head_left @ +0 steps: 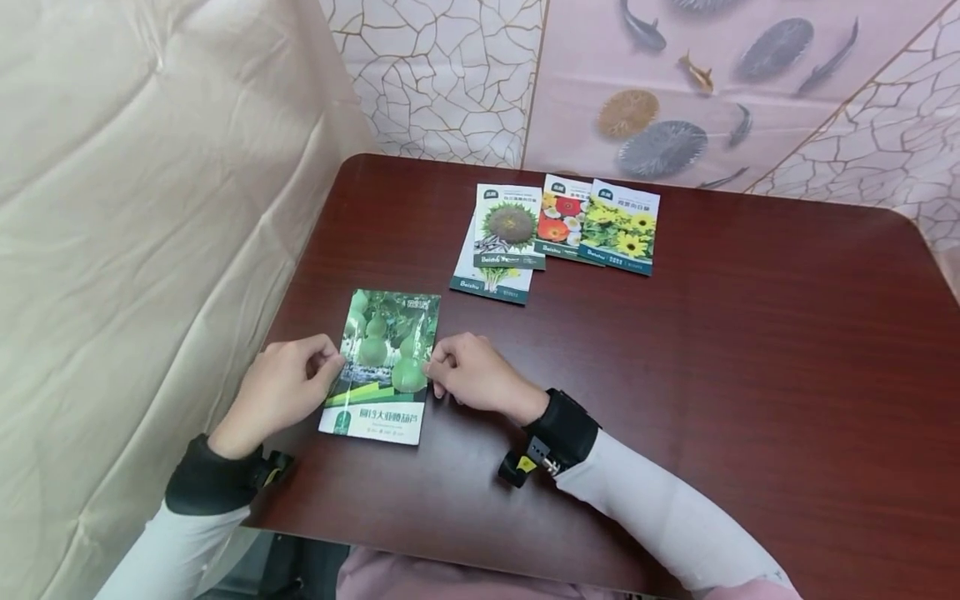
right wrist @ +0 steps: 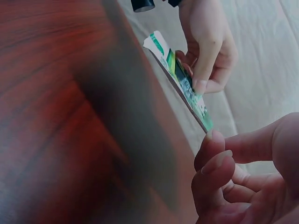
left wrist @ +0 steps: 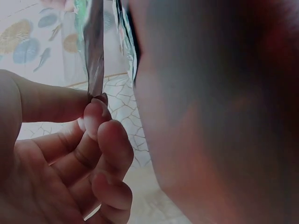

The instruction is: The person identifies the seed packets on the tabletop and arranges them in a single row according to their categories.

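A seed packet point(head_left: 382, 358) with green gourds pictured on it is held above the table near its left front. My left hand point(head_left: 283, 385) pinches the packet's left edge between thumb and fingers. At the opposite edge, my right hand point(head_left: 480, 375) pinches it the same way. In the right wrist view the packet point(right wrist: 180, 77) appears nearly edge-on, raised off the tabletop, with the left hand point(right wrist: 210, 51) on its far side. The left wrist view shows the packet's edge point(left wrist: 96, 51) between thumb and fingertips.
Toward the back of the brown table point(head_left: 750, 350) lie a sunflower-head packet point(head_left: 510, 225), partly covering another packet point(head_left: 491, 285), a red-flower packet point(head_left: 562, 221) and a yellow-flower packet point(head_left: 622, 225). A cream cloth point(head_left: 187, 208) hangs along the left side; patterned cloth point(head_left: 450, 75) stands behind.
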Motion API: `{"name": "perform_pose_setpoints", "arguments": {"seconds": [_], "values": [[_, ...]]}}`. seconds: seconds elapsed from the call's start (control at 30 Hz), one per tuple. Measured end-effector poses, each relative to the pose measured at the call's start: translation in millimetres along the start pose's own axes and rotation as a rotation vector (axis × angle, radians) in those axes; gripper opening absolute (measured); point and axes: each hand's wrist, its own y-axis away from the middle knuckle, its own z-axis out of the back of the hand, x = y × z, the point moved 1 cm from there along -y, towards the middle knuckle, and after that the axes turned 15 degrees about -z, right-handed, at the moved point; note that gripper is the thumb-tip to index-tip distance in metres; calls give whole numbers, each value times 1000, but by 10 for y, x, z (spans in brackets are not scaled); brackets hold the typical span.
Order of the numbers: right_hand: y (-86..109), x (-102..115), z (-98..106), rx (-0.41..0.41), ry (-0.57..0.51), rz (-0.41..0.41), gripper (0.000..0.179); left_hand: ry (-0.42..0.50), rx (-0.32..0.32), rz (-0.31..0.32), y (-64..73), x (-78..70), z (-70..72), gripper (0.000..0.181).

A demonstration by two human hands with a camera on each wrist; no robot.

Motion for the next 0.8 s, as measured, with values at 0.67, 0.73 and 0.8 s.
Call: {"name": "perform_pose_setpoints", "arguments": {"seconds": [0.67, 0.73, 0.8], "values": [[-104, -209, -261, 70, 37, -45, 33, 11, 174, 62, 167, 96, -195, 21], [-119, -213, -267, 64, 54, -40, 34, 10, 180, 62, 165, 118, -223, 21], [-134, -224, -285, 55, 66, -33, 34, 12, 183, 62, 169, 140, -245, 22]]}}
